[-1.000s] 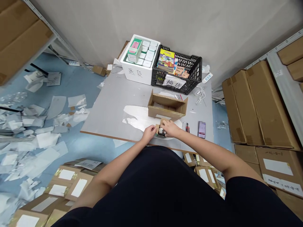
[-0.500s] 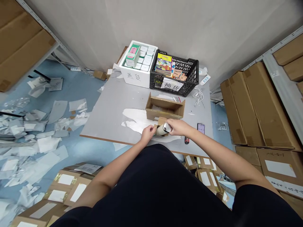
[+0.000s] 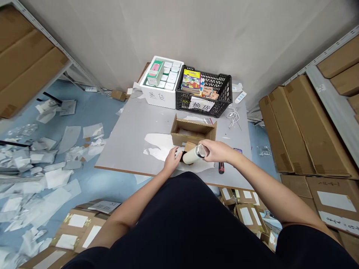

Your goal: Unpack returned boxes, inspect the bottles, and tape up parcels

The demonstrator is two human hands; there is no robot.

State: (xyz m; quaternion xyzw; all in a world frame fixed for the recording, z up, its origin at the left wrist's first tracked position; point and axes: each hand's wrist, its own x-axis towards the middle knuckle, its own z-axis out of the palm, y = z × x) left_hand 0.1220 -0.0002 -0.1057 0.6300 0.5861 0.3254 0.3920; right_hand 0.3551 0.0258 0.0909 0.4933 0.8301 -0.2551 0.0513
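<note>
My right hand grips a cream insulated bottle with a steel end, holding it tilted just above the table. My left hand is at the bottle's far end, with its fingers apart against the side of a small brown carton. The bottle hides most of that carton. Both hands are over the grey table.
An open cardboard box stands just beyond the hands. Further back are a white foam box and a black crate. A box cutter, a phone and a white cable lie nearby. Paper scraps cover the floor; cartons stand on both sides.
The bottle has slid out of the small carton, drawn by my right hand toward the right. My left hand has stayed beside the carton, with its fingers now more spread.
</note>
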